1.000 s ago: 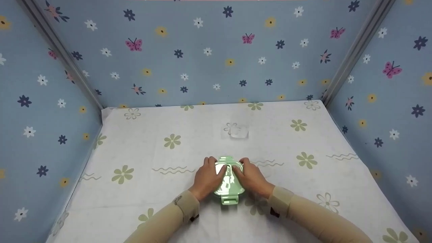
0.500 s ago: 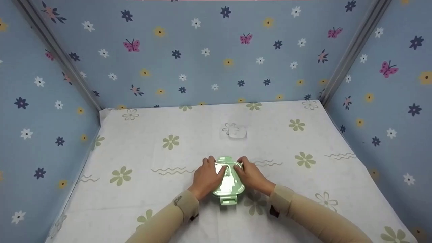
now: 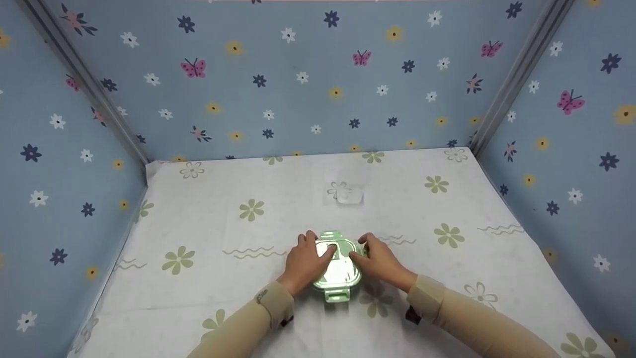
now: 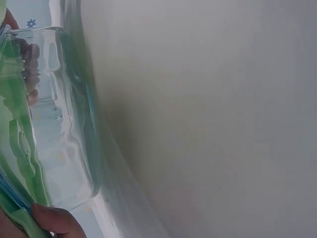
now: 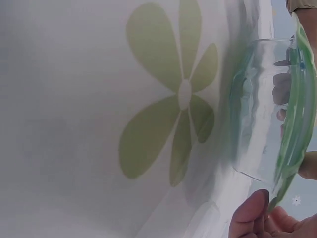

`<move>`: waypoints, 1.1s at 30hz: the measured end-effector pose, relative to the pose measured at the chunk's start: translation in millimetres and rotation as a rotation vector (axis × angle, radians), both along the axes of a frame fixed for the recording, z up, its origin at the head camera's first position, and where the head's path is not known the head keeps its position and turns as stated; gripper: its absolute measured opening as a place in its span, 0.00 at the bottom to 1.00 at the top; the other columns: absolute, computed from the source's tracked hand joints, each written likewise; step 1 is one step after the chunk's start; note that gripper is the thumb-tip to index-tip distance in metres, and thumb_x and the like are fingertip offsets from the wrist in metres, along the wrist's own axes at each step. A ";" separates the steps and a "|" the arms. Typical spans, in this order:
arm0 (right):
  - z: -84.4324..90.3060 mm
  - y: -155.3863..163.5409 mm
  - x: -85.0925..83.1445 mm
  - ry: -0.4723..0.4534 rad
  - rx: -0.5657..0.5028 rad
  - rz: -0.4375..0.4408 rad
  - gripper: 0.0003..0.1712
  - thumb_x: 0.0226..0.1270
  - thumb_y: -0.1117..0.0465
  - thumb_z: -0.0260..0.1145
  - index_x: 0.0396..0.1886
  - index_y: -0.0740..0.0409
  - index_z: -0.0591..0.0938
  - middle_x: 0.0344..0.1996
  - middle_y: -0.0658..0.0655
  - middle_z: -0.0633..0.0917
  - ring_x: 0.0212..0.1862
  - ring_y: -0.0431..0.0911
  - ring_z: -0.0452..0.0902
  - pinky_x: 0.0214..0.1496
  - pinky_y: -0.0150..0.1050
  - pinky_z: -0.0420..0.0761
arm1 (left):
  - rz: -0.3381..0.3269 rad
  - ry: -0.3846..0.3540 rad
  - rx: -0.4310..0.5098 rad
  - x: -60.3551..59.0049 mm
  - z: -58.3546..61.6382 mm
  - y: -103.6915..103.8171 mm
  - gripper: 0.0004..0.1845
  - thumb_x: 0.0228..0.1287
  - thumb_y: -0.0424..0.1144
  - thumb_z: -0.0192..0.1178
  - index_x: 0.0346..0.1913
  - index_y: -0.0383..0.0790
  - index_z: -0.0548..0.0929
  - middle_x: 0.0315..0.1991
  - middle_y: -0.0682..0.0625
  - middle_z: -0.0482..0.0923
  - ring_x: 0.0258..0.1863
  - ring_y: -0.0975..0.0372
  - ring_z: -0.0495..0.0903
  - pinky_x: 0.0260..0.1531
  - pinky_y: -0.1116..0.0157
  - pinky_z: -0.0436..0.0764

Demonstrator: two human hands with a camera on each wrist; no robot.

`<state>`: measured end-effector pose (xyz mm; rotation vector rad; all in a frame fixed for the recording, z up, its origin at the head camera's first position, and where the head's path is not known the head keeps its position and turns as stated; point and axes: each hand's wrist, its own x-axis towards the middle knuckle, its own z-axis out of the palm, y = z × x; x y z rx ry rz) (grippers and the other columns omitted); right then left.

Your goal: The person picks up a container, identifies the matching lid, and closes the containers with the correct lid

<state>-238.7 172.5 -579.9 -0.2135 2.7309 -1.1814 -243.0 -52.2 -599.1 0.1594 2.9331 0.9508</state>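
Note:
A glass food container (image 5: 260,109) with a pale green clip lid (image 3: 343,271) sits near the middle of the cloth in the head view. My left hand (image 3: 304,261) grips its left side, thumb lying on top of the lid beside the small raised tab. At the right rim my right hand (image 3: 381,259) holds the lid's edge, its thumb near the rim. In the right wrist view, its fingertips (image 5: 250,213) pinch the lower end of the green lid edge. Through the glass, fingers show dimly. The left wrist view has left fingers (image 4: 57,220) at a lid flap.
A small clear object (image 3: 351,195) lies on the cloth beyond the container. White floral cloth (image 3: 198,219) covers the table. Blue patterned panels (image 3: 298,64) rise at the back and both sides, with grey posts (image 3: 521,74) at the corners.
My right hand has shifted outward to the right, its thumb sliding from the lid's top to its right edge. My left hand and the container stay nearly in place.

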 end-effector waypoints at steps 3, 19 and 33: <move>4.3 2.7 2.1 -0.019 0.034 -0.012 0.26 0.74 0.50 0.74 0.57 0.65 0.80 0.40 0.58 0.83 0.40 0.48 0.77 0.45 0.48 0.81 | 0.007 -0.012 0.040 0.5 0.4 -0.1 0.37 0.77 0.67 0.57 0.63 0.34 0.74 0.49 0.40 0.76 0.39 0.50 0.82 0.46 0.48 0.85; 18.9 10.3 7.7 -0.135 0.099 -0.026 0.29 0.65 0.48 0.82 0.50 0.65 0.81 0.28 0.55 0.82 0.24 0.44 0.78 0.24 0.36 0.77 | 0.126 -0.035 0.314 0.6 -8.1 -2.0 0.37 0.66 0.62 0.73 0.59 0.33 0.79 0.53 0.41 0.80 0.53 0.49 0.84 0.60 0.49 0.83; 23.1 6.3 3.6 -0.262 0.033 -0.011 0.24 0.71 0.54 0.78 0.51 0.67 0.79 0.26 0.57 0.83 0.21 0.44 0.80 0.24 0.36 0.80 | 0.161 -0.072 0.498 -0.3 -17.2 -7.6 0.35 0.63 0.53 0.79 0.61 0.30 0.78 0.58 0.37 0.81 0.63 0.46 0.81 0.70 0.47 0.77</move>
